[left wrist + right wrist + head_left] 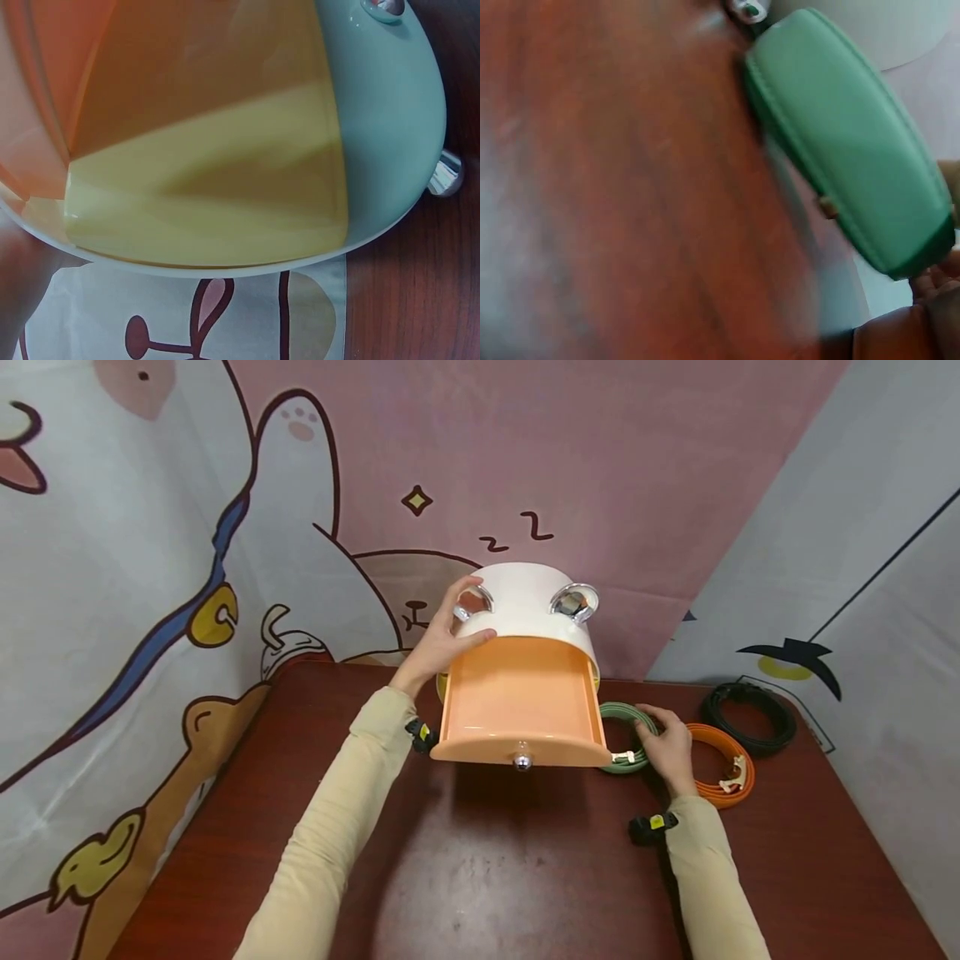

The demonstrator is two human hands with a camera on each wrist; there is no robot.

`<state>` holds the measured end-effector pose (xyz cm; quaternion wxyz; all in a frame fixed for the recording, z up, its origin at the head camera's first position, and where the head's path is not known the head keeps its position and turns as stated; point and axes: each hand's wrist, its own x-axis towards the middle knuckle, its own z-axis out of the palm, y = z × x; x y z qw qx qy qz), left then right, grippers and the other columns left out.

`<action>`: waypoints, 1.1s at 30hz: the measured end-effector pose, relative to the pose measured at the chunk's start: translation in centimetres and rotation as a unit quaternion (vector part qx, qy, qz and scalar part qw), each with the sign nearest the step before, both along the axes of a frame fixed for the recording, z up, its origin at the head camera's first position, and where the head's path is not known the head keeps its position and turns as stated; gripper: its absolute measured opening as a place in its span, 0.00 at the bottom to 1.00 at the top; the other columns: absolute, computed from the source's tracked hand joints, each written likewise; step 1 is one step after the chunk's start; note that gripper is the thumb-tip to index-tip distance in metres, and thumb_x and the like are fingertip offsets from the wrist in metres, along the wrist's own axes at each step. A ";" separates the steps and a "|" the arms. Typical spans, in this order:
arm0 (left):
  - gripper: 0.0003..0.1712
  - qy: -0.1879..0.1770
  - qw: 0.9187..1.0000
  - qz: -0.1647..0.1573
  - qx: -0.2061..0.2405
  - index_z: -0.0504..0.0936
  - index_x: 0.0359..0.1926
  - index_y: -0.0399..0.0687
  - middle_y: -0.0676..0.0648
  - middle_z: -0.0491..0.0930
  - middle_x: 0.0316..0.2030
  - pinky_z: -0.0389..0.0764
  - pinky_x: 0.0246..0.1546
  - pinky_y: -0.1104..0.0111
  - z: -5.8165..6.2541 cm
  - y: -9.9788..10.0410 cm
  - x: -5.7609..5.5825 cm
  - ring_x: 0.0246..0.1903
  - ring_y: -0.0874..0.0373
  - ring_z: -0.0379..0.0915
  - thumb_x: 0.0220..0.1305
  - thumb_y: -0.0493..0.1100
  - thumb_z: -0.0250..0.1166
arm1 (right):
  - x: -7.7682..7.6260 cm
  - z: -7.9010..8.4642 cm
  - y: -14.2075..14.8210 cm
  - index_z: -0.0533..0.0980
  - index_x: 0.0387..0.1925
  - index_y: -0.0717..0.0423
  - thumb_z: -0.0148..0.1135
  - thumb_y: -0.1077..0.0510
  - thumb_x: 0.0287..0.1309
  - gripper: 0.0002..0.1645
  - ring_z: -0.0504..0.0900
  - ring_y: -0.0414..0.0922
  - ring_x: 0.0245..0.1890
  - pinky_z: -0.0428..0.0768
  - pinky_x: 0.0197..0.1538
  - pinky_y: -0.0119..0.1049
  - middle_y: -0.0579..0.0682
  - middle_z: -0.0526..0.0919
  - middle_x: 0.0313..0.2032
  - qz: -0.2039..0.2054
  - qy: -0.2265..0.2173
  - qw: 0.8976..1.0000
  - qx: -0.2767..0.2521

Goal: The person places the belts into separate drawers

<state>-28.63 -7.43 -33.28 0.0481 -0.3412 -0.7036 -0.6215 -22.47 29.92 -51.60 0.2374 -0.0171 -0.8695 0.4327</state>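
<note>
A white-topped drawer cabinet (521, 597) with two silver ring-shaped ears stands at the back of the table. Its orange drawer (517, 693) is pulled out, and its visible floor is bare. My left hand (442, 639) holds the cabinet's upper left side, thumb on the front rim and fingers by the left ear. Below, the left wrist view shows a yellow drawer (225, 202) and a light teal part (386, 112). Right of the cabinet, my right hand (670, 747) grips a coiled green belt (618, 764) by its right side. The right wrist view shows the belt's outer face tilted.
To the right of my right hand lie a coiled orange belt (720, 739) with a gold buckle and a coiled black belt (776, 727). A cartoon-printed cloth (600, 460) hangs behind the dark red wooden table (525, 893).
</note>
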 end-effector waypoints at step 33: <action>0.47 -0.028 0.998 0.032 -0.042 0.56 0.71 0.57 0.54 0.53 0.70 0.54 0.66 0.59 -1.5 -0.5 -2.0 0.66 0.58 0.51 0.56 0.35 0.71 | 3.8 7.9 -2.9 0.81 0.47 0.71 0.66 0.67 0.56 0.16 0.81 0.37 0.40 0.75 0.41 0.23 0.64 0.83 0.44 -0.045 0.097 0.976 -0.190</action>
